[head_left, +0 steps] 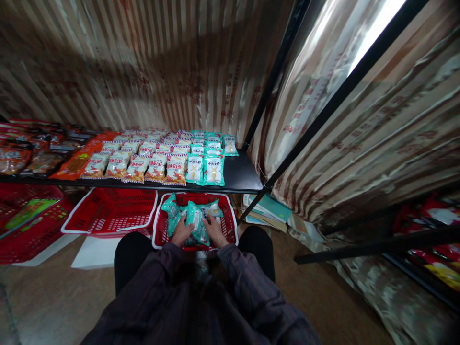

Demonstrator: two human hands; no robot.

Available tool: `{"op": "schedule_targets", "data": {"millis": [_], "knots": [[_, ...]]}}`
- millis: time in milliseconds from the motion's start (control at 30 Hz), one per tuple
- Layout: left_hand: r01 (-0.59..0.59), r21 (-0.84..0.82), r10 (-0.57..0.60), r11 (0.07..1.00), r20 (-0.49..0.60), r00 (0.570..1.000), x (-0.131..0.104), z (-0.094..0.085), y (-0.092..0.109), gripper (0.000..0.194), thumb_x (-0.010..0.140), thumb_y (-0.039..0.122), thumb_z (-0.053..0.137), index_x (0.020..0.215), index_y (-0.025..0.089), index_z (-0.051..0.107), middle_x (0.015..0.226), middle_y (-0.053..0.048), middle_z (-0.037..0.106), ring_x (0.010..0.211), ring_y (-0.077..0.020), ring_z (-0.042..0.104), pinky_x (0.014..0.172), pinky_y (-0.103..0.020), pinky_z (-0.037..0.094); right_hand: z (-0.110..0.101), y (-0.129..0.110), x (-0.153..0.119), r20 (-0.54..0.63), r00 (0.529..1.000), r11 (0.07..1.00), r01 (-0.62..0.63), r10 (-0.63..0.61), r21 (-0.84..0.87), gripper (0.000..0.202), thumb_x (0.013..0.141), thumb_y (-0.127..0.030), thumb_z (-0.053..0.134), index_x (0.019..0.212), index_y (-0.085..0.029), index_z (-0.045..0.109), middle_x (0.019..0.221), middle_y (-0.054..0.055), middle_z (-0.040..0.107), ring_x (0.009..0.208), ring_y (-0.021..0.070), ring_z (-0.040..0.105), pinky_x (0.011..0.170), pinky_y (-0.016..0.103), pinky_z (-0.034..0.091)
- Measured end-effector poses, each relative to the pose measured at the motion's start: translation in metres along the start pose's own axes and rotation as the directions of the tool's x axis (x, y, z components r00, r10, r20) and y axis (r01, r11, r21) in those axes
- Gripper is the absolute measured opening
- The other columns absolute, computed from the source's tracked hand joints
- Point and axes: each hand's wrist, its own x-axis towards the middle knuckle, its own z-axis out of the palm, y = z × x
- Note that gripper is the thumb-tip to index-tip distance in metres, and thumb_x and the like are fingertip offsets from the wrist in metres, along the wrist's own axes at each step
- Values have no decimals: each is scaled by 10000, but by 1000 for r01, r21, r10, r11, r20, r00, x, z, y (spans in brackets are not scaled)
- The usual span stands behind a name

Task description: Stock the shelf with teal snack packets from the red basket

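Observation:
A red basket [230, 215] with a white rim stands between my knees, below the shelf edge, and holds several teal snack bags [173, 205]. Both my hands reach down into it. My left hand [182, 233] is closed on the left side of a teal snack bag [195, 214] that stands up in the middle. On the right, my right hand [214, 231] has its fingers bent around a snack bag among the pile; the fingertips partly disappear between the bags. On the shelf above, teal bags of the same kind [214, 168] lie in two neat columns, with one more bag [230, 145] at the back right.
The black shelf [244, 172] also carries rows of white-and-orange snack bags [156, 165] and dark packets [46, 163]. Left of my basket are another red basket [115, 206] and a third [53, 230]. Black posts [305, 139], a striped curtain [143, 72] and stacked books [269, 211] are nearby.

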Motion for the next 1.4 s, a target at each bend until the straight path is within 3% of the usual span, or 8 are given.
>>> {"op": "schedule_targets", "data": {"millis": [133, 267, 467, 633, 767, 1033, 1267, 1400], "knots": [[205, -333, -174, 920, 122, 977, -19, -1, 21, 544, 761, 238, 622, 1279, 184, 466, 1059, -98, 676, 834, -183, 659, 697, -301, 535, -2, -11, -8, 62, 995, 880, -95, 74, 465, 525, 767, -511, 556, 1169, -174, 568, 997, 73, 695, 904, 211, 660, 794, 357, 525], [248, -492, -196, 834, 154, 968, -31, -4, 38, 555, 761, 168, 596, 1296, 166, 450, 1147, -117, 650, 898, -197, 661, 722, -302, 542, -6, -20, -17, 120, 989, 746, -145, 87, 650, 572, 621, -540, 694, 1046, -163, 623, 889, 59, 707, 825, 222, 670, 764, 362, 530], [150, -540, -75, 828, 157, 985, -36, -13, 57, 542, 738, 141, 592, 1271, 130, 490, 1216, -127, 619, 1075, -216, 608, 902, -329, 490, -19, -37, -31, 65, 996, 687, -86, 56, 721, 578, 566, -467, 764, 1039, -164, 624, 899, 49, 704, 860, 217, 666, 823, 354, 512], [98, -538, 2, 837, 181, 983, -44, -13, 67, 608, 746, 231, 615, 1319, 125, 439, 1198, -135, 626, 1055, -228, 617, 898, -346, 489, -25, -55, -43, 64, 997, 661, -72, 36, 747, 692, 564, -460, 782, 1157, -177, 562, 934, 49, 701, 864, 211, 671, 822, 346, 520], [86, -481, -34, 872, 116, 993, -45, -18, 77, 490, 739, 306, 650, 1191, 137, 561, 1192, -126, 628, 1083, -230, 595, 891, -330, 478, -31, -62, -49, 70, 997, 697, -62, 17, 714, 724, 562, -478, 780, 1177, -163, 565, 977, 67, 698, 922, 228, 659, 820, 343, 524], [111, -580, -88, 807, 68, 994, -41, -31, 104, 478, 593, 479, 751, 903, 133, 638, 751, -36, 675, 726, -161, 627, 676, -266, 478, -32, -62, -57, 30, 1000, 735, -19, -2, 677, 695, 549, -435, 808, 1162, -169, 614, 1158, 76, 654, 1067, 244, 600, 916, 345, 483], [-11, -677, -80, 736, -104, 991, -40, -25, 110, 460, 556, 426, 775, 876, 142, 607, 846, -62, 682, 762, -175, 634, 729, -307, 477, -29, -69, -63, 68, 998, 627, -45, -13, 777, 637, 537, -409, 821, 1113, -215, 627, 1035, 29, 693, 917, 205, 649, 805, 313, 525], [-68, -652, -62, 755, -175, 983, -36, -27, 115, 407, 602, 432, 733, 864, 150, 602, 871, -53, 671, 749, -157, 616, 688, -276, 463, -29, -76, -69, 104, 994, 564, -99, 22, 820, 584, 525, -354, 836, 1060, -231, 639, 942, -3, 691, 793, 158, 654, 731, 296, 549]]}}
